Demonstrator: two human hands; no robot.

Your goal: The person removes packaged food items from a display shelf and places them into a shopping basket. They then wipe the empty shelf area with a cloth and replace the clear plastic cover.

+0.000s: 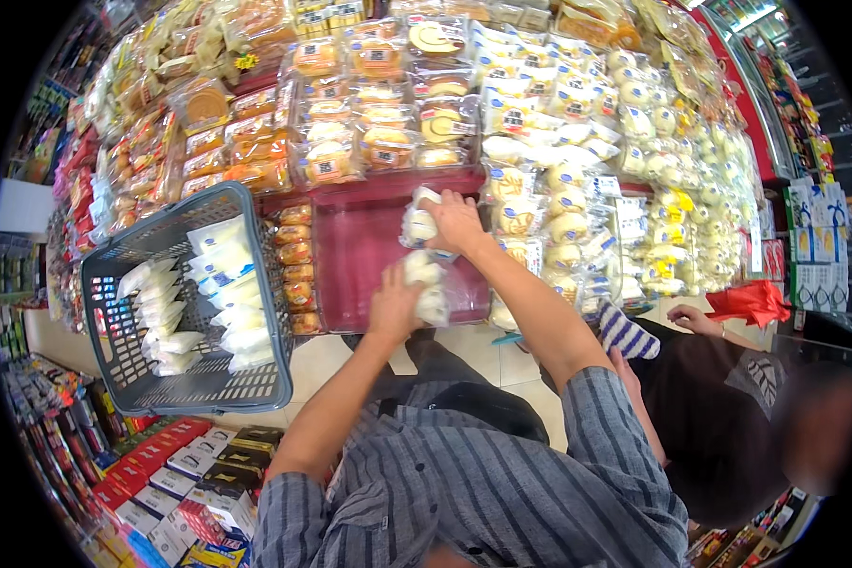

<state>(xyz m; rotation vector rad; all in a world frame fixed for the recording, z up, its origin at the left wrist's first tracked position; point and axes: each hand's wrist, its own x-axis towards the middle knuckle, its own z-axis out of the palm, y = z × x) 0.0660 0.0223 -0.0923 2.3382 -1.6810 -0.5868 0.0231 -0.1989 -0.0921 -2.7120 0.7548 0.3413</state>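
Over a dark red display tray [348, 263], my right hand [453, 221] holds a clear plastic pack of white buns [420, 220] from above. Just below it, my left hand [395, 302] grips another clear pack of white buns [429, 284] by its left side. The two packs are close together; whether they touch is hard to tell. Left of the tray, a grey plastic shopping basket [278, 355] is tilted and contains two rows of wrapped white packs [238, 305].
Packaged buns and cakes [390, 135] are stacked behind the tray, with wrapped buns [568, 227] to its right. A co-worker or shopper [710, 419] stands close at right, near a striped cloth item [628, 334]. Boxed goods [177, 483] lie at lower left.
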